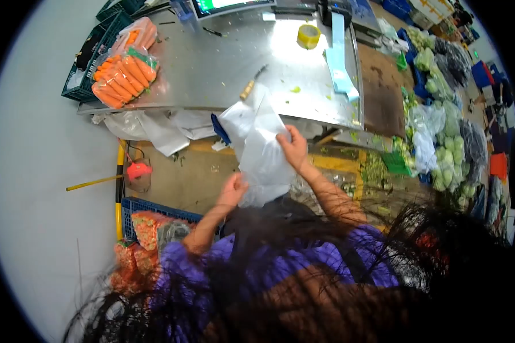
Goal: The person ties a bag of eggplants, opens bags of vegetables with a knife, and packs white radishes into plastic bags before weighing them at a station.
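Item: one translucent plastic bag (262, 157), in front of me, long axis running away from me toward the table (217, 71), far end reaching its near edge just short of a wooden-handled tool (248, 90). Right hand (293, 148): grip pinched on the bag's right margin, about mid-length. Left hand (233, 190): grip drawn together at the lower left margin, nearer my body, most of the bag lying beyond it and rightward.

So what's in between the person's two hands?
A thin, whitish plastic bag is between the left hand and right hand, as the head view shows.
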Available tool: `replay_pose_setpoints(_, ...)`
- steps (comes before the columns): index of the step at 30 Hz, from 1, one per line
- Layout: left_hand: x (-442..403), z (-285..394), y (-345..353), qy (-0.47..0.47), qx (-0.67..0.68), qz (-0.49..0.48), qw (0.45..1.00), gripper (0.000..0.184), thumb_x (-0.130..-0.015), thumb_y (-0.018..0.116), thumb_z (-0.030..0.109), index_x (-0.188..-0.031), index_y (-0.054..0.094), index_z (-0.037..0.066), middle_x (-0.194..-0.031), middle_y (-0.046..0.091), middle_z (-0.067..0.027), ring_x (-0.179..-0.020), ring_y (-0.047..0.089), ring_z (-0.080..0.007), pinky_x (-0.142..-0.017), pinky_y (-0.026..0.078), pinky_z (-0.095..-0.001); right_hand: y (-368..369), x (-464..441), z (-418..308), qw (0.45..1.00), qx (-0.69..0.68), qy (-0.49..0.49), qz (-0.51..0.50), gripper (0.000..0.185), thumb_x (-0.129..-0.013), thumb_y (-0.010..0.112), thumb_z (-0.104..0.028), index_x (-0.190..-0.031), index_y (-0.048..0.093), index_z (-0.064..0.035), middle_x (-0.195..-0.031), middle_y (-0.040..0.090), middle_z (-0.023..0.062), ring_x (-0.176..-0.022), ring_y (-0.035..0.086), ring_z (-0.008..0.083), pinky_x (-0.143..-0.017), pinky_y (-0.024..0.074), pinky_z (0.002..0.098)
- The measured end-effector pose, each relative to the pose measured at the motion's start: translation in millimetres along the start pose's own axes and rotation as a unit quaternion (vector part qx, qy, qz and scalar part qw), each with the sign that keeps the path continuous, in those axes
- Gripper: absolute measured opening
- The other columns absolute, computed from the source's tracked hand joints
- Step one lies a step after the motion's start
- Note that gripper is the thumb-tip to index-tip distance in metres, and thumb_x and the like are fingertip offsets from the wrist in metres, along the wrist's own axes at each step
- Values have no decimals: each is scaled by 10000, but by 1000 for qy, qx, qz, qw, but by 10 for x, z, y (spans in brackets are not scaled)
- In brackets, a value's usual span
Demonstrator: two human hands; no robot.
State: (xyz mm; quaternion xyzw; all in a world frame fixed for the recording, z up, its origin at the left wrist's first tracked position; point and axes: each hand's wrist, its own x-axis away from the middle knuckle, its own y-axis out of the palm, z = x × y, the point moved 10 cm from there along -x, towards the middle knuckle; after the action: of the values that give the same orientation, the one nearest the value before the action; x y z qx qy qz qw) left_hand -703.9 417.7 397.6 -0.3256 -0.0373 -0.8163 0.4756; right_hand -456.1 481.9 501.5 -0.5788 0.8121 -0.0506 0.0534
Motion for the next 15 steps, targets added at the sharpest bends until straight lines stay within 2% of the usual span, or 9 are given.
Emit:
replay_pose_setpoints(1,-26,437,-151,137,-134,99,976,599,-745,684,197,-1249,396,55,-1053,518,-67,-904,518,-197,-794,436,-328,-144,58,-52,1000,16,-14,3,235,-785,620,-121,-1001,585,-37,-843,643,81,-747,588,137,-691,462,271)
replay_pose_setpoints(2,29,896,-185,273,-260,194,906,562,-759,673,203,-1235,419,46,-1057,527,-77,-920,525,-212,-797,442,-332,-281,118,-78,999,32,-30,7,240,-784,622,-122,-1005,584,-37,-845,642,88,-750,597,153,-693,463,273)
replay_pose_setpoints(4,-104,1468,-88,339,-207,157,904,551,-775,663,214,-1237,422,35,-1136,516,-100,-966,535,-224,-813,447,-325,-509,255,-222,997,58,-49,21,243,-783,625,-122,-1007,585,-37,-851,641,99,-753,604,169,-694,464,274)
replay_pose_setpoints(6,-510,1497,266,214,-35,-32,976,505,-781,663,209,-1208,462,28,-1139,529,-91,-974,534,-204,-826,443,-315,-710,340,-242,995,76,-45,37,247,-781,627,-124,-1007,587,-36,-858,640,109,-758,610,183,-697,465,276)
replay_pose_setpoints(7,-602,1463,504,142,52,-127,980,483,-784,664,206,-1193,482,24,-1141,536,-87,-978,534,-194,-833,441,-310,-804,384,-217,995,80,-30,45,249,-780,628,-126,-1007,588,-35,-862,640,113,-762,612,189,-699,466,278)
replay_pose_setpoints(10,-696,1460,1010,135,68,-300,942,337,-802,655,184,-1081,569,14,-1010,604,-58,-881,557,-142,-784,457,-289,-1100,481,-190,984,147,-38,89,260,-773,633,-128,-1010,591,-30,-881,634,134,-778,614,222,-710,467,292)
replay_pose_setpoints(12,-794,1414,1153,169,-2,-312,935,196,-814,647,162,-940,626,13,-835,629,-17,-776,563,-99,-727,468,-266,-1239,535,-99,979,164,-33,118,257,-768,635,-125,-1003,593,-28,-889,632,132,-789,612,229,-715,467,297)
replay_pose_setpoints(15,-921,1380,1306,168,75,-346,920,179,-808,657,174,-873,626,11,-776,624,-13,-729,564,-89,-675,465,-251,-1375,598,-73,964,190,-6,187,308,-757,638,-107,-1047,571,-32,-893,622,114,-799,596,237,-717,460,309)
